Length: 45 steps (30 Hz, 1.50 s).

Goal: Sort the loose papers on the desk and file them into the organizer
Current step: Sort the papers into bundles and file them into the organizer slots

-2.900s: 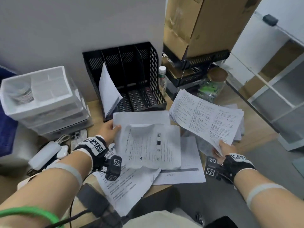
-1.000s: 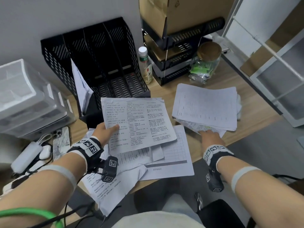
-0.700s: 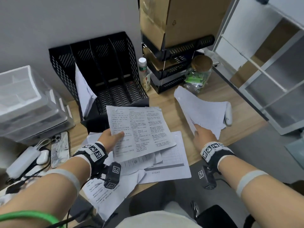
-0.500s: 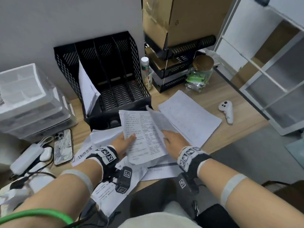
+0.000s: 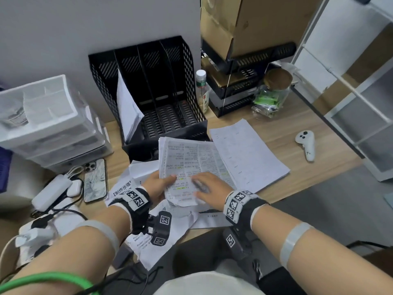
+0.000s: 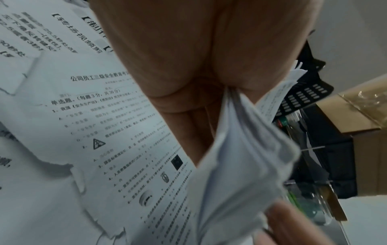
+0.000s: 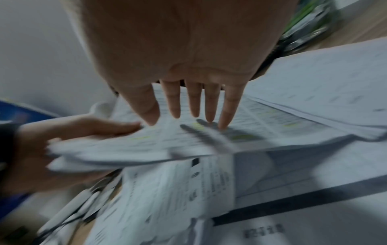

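My left hand [image 5: 158, 185] pinches a sheaf of printed papers [image 5: 187, 165] at its near left edge, thumb on top; the left wrist view shows the sheaf's edge [image 6: 236, 149] wedged between thumb and fingers. With straight, spread fingers my right hand [image 5: 207, 188] lies flat on top of the same sheaf [image 7: 261, 119]. A black mesh organizer [image 5: 148, 92] stands behind against the wall, with one white sheet [image 5: 127, 109] leaning in its left slot. To the right, a second paper stack [image 5: 248, 152] lies on the desk. More loose sheets [image 5: 163, 235] lie under my wrists.
White plastic drawers [image 5: 46, 122] stand at the left, with a phone [image 5: 94, 180], earbud case and charger cables in front. A small bottle [image 5: 202, 90], a glass jar [image 5: 274, 94] and stacked boxes [image 5: 244, 24] sit at the back right. A white controller [image 5: 307, 144] lies at the right.
My right hand set its paper stack down on the desk to the right, uncovering the controller, then came onto the sheaf in my left hand. That sheaf is now held narrower and more upright.
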{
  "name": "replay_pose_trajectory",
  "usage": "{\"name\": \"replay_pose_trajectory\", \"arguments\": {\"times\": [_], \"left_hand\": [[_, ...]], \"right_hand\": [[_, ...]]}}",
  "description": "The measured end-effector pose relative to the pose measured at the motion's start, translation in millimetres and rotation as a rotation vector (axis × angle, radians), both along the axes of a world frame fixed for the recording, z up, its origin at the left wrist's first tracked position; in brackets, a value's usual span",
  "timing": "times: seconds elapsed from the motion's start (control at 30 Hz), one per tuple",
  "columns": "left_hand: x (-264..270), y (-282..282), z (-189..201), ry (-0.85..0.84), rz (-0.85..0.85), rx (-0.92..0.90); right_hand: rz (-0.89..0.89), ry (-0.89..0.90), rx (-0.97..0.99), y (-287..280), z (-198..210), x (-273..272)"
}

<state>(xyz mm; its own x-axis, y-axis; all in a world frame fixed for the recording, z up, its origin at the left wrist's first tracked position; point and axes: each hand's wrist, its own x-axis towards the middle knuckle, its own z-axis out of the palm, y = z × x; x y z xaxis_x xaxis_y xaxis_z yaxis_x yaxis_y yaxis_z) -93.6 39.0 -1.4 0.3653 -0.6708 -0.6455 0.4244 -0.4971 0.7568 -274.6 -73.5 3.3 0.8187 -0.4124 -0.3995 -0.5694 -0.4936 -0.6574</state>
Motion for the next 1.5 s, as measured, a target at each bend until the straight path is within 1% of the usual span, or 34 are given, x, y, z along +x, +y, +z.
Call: {"name": "replay_pose_trajectory", "arguments": {"times": [0.07,0.13,0.2,0.3,0.37,0.43,0.5,0.57,0.67,0.77,0.87,0.93,0.97,1.0,1.07,1.13,1.17,1.23,1.3,1.33,1.4,1.5], "left_hand": [[7.3,4.7,2.5,0.007,0.013,0.006],[16.1,10.7,6.0,0.002,0.028,-0.001],[25.0,18.1,11.3,-0.006,0.036,-0.009],[37.2,29.2,18.2,-0.013,0.055,-0.003],[43.3,35.8,23.4,-0.029,0.079,-0.005],[45.7,39.5,30.3,-0.058,0.092,-0.023],[45.7,41.5,36.7,-0.091,0.104,-0.046],[47.9,45.2,40.6,-0.103,0.139,-0.052],[53.4,49.8,42.5,-0.082,0.165,-0.038],[59.2,53.5,43.3,-0.076,0.205,-0.032],[63.6,56.1,42.6,-0.104,0.216,-0.030],[66.4,56.6,41.7,-0.142,0.224,-0.031],[66.8,55.1,42.5,-0.163,0.212,-0.034],[65.7,53.1,45.3,-0.185,0.189,-0.036],[60.0,46.1,54.7,-0.228,0.131,-0.059],[52.9,37.7,62.6,-0.232,0.083,-0.101],[49.2,33.2,65.2,-0.225,0.057,-0.126],[41.9,26.2,70.2,-0.208,0.025,-0.176],[35.8,22.3,72.2,-0.194,0.006,-0.224],[33.1,20.9,72.3,-0.187,-0.002,-0.244],[29.1,20.9,72.1,-0.181,0.018,-0.283],[27.1,22.1,69.8,-0.223,0.009,-0.308]], "right_hand": [[-0.159,0.069,-0.019,-18.3,3.5,-11.3],[-0.343,0.155,0.005,-38.1,5.5,-24.4],[-0.453,0.197,0.057,-54.3,2.5,-34.0],[-0.504,0.165,0.116,-70.5,-6.5,-38.5],[-0.510,0.073,0.154,-70.7,-0.7,-32.8],[-0.540,-0.028,0.149,-71.9,2.9,-25.5],[-0.562,-0.083,0.058,-73.2,9.2,-19.1],[-0.542,-0.064,-0.032,-77.3,14.2,-12.7],[-0.524,-0.028,-0.111,-84.7,24.4,-10.1],[-0.547,-0.033,-0.188,-92.6,38.3,-13.2],[-0.620,-0.071,-0.234,-105.3,61.1,-14.6],[-0.637,-0.057,-0.342,-111.8,85.3,-8.5],[-0.608,-0.036,-0.448,-112.6,99.7,-2.5],[-0.542,-0.031,-0.569,-112.6,113.1,5.6],[-0.341,-0.031,-0.819,-106.6,136.3,24.5],[-0.140,-0.069,-0.979,-90.4,146.1,44.7],[-0.038,-0.119,-1.010,-77.4,147.5,54.7],[0.166,-0.179,-1.035,-47.4,144.6,72.0],[0.320,-0.136,-0.996,-20.8,139.3,88.2],[0.338,-0.114,-0.934,-10.2,135.3,94.2],[0.260,-0.102,-0.778,3.9,125.3,100.5],[0.219,-0.146,-0.714,9.7,110.1,99.6]]}}
